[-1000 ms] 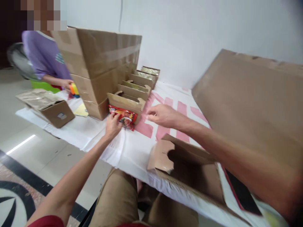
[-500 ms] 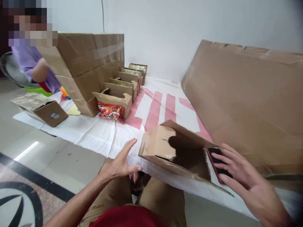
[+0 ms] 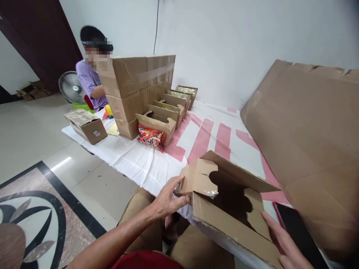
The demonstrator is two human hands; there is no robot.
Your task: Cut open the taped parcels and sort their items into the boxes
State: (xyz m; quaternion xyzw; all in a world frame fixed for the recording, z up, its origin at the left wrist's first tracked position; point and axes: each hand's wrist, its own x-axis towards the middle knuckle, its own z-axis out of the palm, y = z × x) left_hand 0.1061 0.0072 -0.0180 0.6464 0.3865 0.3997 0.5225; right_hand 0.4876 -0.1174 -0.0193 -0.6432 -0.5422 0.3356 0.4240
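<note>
An open cardboard box (image 3: 235, 224) rests at the near edge of the cloth-covered table, its long side flaps spread and its notched end flaps folded inward. My left hand (image 3: 170, 198) presses its fingers and thumb against the box's left end. At the opposite end my right hand (image 3: 283, 243) holds the right wall, its fingertips by the end flap; part of this hand is cut off by the frame's bottom edge. Just right of it lies a dark phone (image 3: 301, 231) with a red edge. The box's inside is in shadow.
Several small open boxes (image 3: 159, 118) stand in a row, with a red snack packet (image 3: 151, 138) before them. Stacked cartons (image 3: 131, 82) rise behind at left, near a closed box (image 3: 89, 129). A large cardboard sheet (image 3: 314, 142) leans at right. Another person (image 3: 88, 80) sits beyond the stack.
My left hand has come onto the box's left end. My right hand has left the phone and taken the right end, where the end flap now shows folded. The view has swung left.
</note>
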